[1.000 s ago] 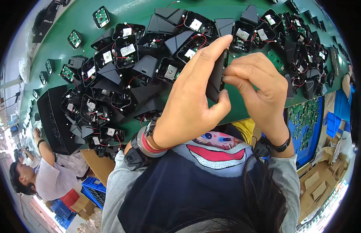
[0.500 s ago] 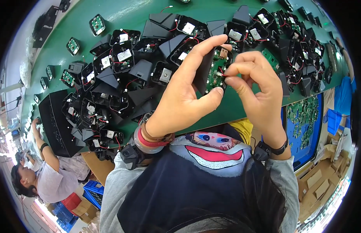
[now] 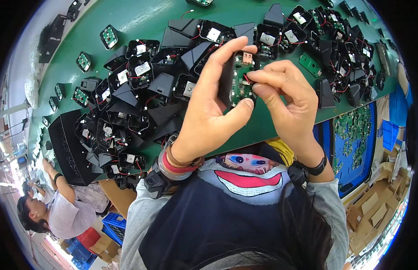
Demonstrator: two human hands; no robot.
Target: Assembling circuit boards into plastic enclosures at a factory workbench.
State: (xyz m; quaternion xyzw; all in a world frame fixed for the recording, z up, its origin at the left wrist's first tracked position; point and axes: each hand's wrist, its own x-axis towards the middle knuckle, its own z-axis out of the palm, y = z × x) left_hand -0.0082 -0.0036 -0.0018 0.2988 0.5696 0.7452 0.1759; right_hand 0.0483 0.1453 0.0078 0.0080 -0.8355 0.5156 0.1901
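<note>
Holding hand: the left hand (image 3: pixel 206 120), fingers and thumb closed around a black plastic box-shaped housing (image 3: pixel 225 85), whose open face shows a green rectangular circuit board (image 3: pixel 236 85).
Place of the housing: raised over the green tabletop (image 3: pixel 259 128), between the two hands, just left of the right fingertips.
Long axis: pointing away from the body, far end leaning slightly right; a boxy, coppery metal port (image 3: pixel 247 58) marks that far end, and the left thumb presses at the near end.
Pinching hand: the right hand (image 3: pixel 290 101), thumb and forefinger brought together on a thin red wire lead (image 3: pixel 245 77), coming in crosswise over the board's right long edge, near mid-length.
Nearer hand: the left, touching the housing; whether the right fingertips touch the board is hidden.
</note>
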